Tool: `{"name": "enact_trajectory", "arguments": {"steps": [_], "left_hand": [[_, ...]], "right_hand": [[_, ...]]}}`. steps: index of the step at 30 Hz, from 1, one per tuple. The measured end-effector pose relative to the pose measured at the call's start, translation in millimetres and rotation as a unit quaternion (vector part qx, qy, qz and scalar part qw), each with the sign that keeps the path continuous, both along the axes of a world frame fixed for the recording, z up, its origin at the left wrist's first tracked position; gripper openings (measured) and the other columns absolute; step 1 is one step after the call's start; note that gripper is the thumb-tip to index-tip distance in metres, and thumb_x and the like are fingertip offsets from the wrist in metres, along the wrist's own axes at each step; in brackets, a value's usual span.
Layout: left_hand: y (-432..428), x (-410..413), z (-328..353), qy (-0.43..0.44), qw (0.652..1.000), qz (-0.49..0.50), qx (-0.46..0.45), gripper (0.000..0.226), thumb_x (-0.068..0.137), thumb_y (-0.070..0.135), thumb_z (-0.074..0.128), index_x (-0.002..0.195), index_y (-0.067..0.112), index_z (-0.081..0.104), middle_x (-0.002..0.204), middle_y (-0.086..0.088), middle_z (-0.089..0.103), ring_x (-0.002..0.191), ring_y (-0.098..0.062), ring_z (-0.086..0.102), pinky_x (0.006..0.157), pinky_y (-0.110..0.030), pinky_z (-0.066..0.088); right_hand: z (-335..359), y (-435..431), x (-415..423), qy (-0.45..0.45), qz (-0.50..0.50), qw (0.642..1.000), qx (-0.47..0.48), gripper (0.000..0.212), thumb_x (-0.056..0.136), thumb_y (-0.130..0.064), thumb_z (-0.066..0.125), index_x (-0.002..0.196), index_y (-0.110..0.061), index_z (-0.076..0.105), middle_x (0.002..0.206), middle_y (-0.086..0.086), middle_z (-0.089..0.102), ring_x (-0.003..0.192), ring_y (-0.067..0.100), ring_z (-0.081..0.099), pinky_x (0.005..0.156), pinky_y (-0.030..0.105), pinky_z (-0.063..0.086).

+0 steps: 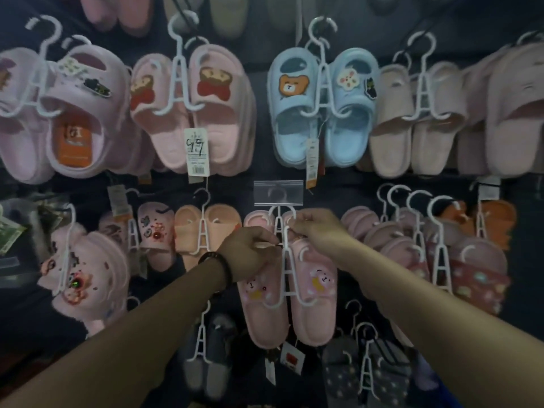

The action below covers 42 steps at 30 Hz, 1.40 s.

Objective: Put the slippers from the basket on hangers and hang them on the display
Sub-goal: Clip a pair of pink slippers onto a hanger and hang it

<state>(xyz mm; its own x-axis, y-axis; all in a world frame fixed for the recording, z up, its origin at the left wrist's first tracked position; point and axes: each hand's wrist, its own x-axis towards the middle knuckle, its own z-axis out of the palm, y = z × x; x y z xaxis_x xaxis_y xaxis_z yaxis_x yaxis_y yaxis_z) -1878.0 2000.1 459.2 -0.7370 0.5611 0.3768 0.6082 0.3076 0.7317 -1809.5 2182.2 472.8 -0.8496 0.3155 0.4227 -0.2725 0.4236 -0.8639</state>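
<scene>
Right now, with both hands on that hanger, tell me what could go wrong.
1. The left hand and right hand only pinch the hanger near its top; the slippers could swing or slip off.
2. The peg is hidden behind the label holder, so the hanger may miss it.
3. The peach pair hangs close and could get knocked.

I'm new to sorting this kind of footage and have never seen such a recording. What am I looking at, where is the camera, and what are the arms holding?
There is no machine: a person works with bare hands. The one picture comes from a camera on their head, looking forward and down, so you see their arms. The left hand and right hand both pinch a white hanger carrying pink slippers at the display. Other pairs hang around it, such as blue slippers above. Whether the hanger is already hooked on is unclear.
</scene>
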Motion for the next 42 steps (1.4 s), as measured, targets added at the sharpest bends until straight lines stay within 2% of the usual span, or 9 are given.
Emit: {"name": "enact_trajectory", "arguments": {"steps": [5, 8, 11, 14, 18, 23, 29, 35, 42], "left_hand": [[18, -9, 3, 0.026, 1.000, 0.009, -0.002, 0.012, 0.090, 0.028, 0.076, 0.079, 0.033, 0.073, 0.072, 0.015, 0.070, 0.073, -0.012, 0.066, 0.069, -0.028, 0.055], [23, -13, 1, 0.002, 1.000, 0.009, -0.013, 0.015, 0.092, 0.023, 0.075, 0.078, 0.026, 0.076, 0.060, 0.013, 0.069, 0.055, -0.007, 0.063, 0.055, -0.023, 0.050], [29, -13, -5, -0.011, 0.999, -0.037, -0.003, 0.034, 0.096, 0.003, 0.067, 0.072, 0.024, 0.078, 0.067, 0.009, 0.074, 0.063, -0.009, 0.067, 0.065, -0.025, 0.052], [40, -11, -7, 0.028, 0.999, -0.019, -0.017, 0.026, 0.094, 0.027, 0.072, 0.071, 0.038, 0.075, 0.062, 0.018, 0.069, 0.058, -0.003, 0.063, 0.058, -0.020, 0.050], [52, -17, -3, 0.129, 0.990, 0.020, -0.052, 0.006, 0.085, 0.052, 0.070, 0.080, 0.050, 0.070, 0.086, 0.017, 0.070, 0.083, -0.008, 0.067, 0.082, -0.030, 0.056], [53, -32, 5, 0.192, 0.975, 0.097, -0.062, 0.024, 0.071, 0.080, 0.045, 0.074, 0.059, 0.058, 0.106, 0.019, 0.068, 0.101, -0.017, 0.063, 0.092, -0.037, 0.050], [49, -51, 5, 0.173, 0.973, 0.147, -0.039, 0.021, 0.068, 0.074, 0.056, 0.071, 0.055, 0.065, 0.098, 0.019, 0.072, 0.100, -0.019, 0.065, 0.095, -0.044, 0.050], [48, -71, -5, 0.158, 0.964, 0.193, -0.095, 0.009, 0.082, 0.062, 0.068, 0.082, 0.053, 0.067, 0.099, 0.010, 0.073, 0.103, -0.022, 0.064, 0.098, -0.036, 0.042], [62, -92, -9, 0.125, 0.962, 0.209, -0.125, 0.010, 0.081, 0.066, 0.057, 0.072, 0.066, 0.060, 0.110, 0.006, 0.068, 0.111, -0.026, 0.058, 0.103, -0.040, 0.036]], "right_hand": [[4, 6, -11, 0.029, -0.008, 1.000, -0.002, 0.031, 0.100, -0.018, 0.068, 0.076, 0.002, 0.066, 0.056, -0.009, 0.065, 0.057, 0.007, 0.054, 0.065, 0.030, 0.043], [0, 13, -13, 0.010, 0.002, 1.000, 0.008, 0.036, 0.098, -0.018, 0.069, 0.061, -0.014, 0.068, 0.060, -0.004, 0.069, 0.061, 0.011, 0.059, 0.069, 0.035, 0.045], [-2, 16, -10, 0.006, -0.029, 0.999, -0.025, 0.046, 0.097, -0.015, 0.069, 0.053, -0.019, 0.062, 0.052, -0.006, 0.062, 0.047, 0.008, 0.052, 0.058, 0.031, 0.040], [-2, 20, -7, 0.033, -0.077, 0.995, -0.055, 0.045, 0.096, -0.016, 0.070, 0.052, -0.018, 0.059, 0.054, -0.001, 0.062, 0.051, 0.015, 0.052, 0.057, 0.030, 0.040], [6, 23, -6, 0.044, -0.106, 0.993, -0.022, 0.037, 0.095, -0.020, 0.068, 0.059, -0.014, 0.060, 0.052, -0.006, 0.058, 0.055, 0.016, 0.053, 0.060, 0.036, 0.045], [20, 21, -17, 0.047, -0.118, 0.992, -0.005, 0.034, 0.096, -0.024, 0.068, 0.064, -0.013, 0.063, 0.056, -0.007, 0.065, 0.057, 0.017, 0.060, 0.067, 0.047, 0.057], [20, 13, -37, 0.039, -0.112, 0.993, 0.002, 0.038, 0.063, -0.051, 0.050, 0.079, -0.025, 0.072, 0.074, 0.001, 0.074, 0.080, 0.033, 0.074, 0.079, 0.054, 0.062], [13, 17, -67, -0.002, -0.126, 0.990, 0.058, 0.008, 0.076, -0.018, 0.075, 0.077, -0.026, 0.078, 0.070, -0.010, 0.075, 0.080, 0.017, 0.074, 0.081, 0.050, 0.061], [13, 15, -85, -0.026, -0.185, 0.979, 0.079, 0.008, 0.084, -0.025, 0.070, 0.077, -0.024, 0.075, 0.066, -0.006, 0.069, 0.082, 0.022, 0.070, 0.097, 0.049, 0.054]]}}
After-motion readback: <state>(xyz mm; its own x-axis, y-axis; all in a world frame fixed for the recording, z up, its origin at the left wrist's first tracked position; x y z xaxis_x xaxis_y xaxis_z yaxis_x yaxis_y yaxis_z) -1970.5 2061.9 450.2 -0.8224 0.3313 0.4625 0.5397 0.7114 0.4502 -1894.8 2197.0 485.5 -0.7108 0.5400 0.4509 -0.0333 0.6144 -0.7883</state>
